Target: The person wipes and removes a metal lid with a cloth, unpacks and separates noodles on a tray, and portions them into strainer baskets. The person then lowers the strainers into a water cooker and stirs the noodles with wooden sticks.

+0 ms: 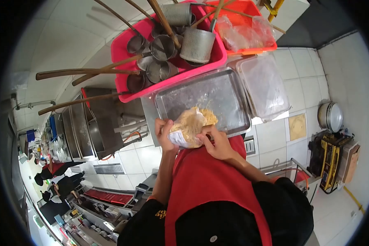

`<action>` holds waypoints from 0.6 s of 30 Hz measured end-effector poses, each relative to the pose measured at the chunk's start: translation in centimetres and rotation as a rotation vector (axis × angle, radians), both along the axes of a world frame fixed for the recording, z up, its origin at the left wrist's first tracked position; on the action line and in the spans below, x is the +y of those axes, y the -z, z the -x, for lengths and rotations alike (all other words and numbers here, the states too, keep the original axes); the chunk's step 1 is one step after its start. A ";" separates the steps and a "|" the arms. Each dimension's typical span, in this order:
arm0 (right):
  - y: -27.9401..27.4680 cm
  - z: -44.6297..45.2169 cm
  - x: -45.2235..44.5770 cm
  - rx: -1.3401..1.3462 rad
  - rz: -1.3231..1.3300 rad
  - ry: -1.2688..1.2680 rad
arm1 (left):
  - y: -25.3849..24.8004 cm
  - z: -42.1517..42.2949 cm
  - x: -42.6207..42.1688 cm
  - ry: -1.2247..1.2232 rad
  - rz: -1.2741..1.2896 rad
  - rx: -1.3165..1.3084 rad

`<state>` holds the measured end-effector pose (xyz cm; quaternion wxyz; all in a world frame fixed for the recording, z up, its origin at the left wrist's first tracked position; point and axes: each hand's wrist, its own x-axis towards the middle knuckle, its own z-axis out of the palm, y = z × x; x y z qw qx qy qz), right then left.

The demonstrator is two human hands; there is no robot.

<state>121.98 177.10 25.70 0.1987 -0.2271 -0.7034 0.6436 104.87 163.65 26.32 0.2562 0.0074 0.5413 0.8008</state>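
Note:
A clear plastic bag of yellow noodles hangs between my hands at the near edge of a metal tray. My left hand is closed on the bag's left side, by a white label. With its fingers pinched, my right hand grips the plastic on the bag's right side. Some loose noodles show beyond the bag, over the tray; whether they lie on the metal or still in the bag's mouth, I cannot tell.
Behind the tray, a pink tub holds several wooden-handled strainers, some handles jutting left. An orange basket contains plastic bags. A lidded translucent container stands right of the tray. Two other people are far off at left.

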 end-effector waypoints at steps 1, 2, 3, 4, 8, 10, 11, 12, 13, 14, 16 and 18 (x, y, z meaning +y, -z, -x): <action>-0.1 0.1 0.0 -0.002 0.039 0.072 | -0.2 -0.2 -0.3 -0.021 -0.002 -0.012; -0.2 0.6 0.5 0.008 0.064 0.144 | -0.3 0.2 0.1 -0.041 -0.018 -0.013; -0.6 0.5 0.3 0.010 0.061 0.149 | -0.5 0.2 0.2 -0.036 -0.021 -0.012; -1.5 0.4 -0.1 0.042 0.044 0.104 | -0.8 0.1 0.1 -0.017 -0.047 -0.017; 0.9 -0.1 0.1 0.158 -0.045 0.067 | -2.0 0.4 0.9 -0.042 -0.120 -0.058; 3.7 0.1 1.8 0.100 0.551 0.250 | -2.2 0.7 0.6 0.018 -0.107 -0.041; 4.0 0.2 1.6 0.060 0.556 0.175 | -2.2 1.2 1.2 0.076 -0.107 -0.018; 4.4 0.2 1.6 0.065 0.553 0.181 | -2.2 1.3 1.8 0.083 -0.109 -0.015; 2.6 0.6 1.4 0.097 0.353 0.069 | -2.7 0.8 2.4 0.103 -0.064 -0.014; 1.6 0.8 1.1 0.126 0.155 -0.043 | -3.1 0.5 2.7 0.123 -0.016 -0.014; 2.4 1.5 1.3 0.214 -0.044 0.040 | -3.2 1.0 2.8 0.111 -0.005 0.006; 2.6 1.4 1.6 0.076 0.024 0.079 | -2.8 1.6 2.6 0.115 -0.040 -0.016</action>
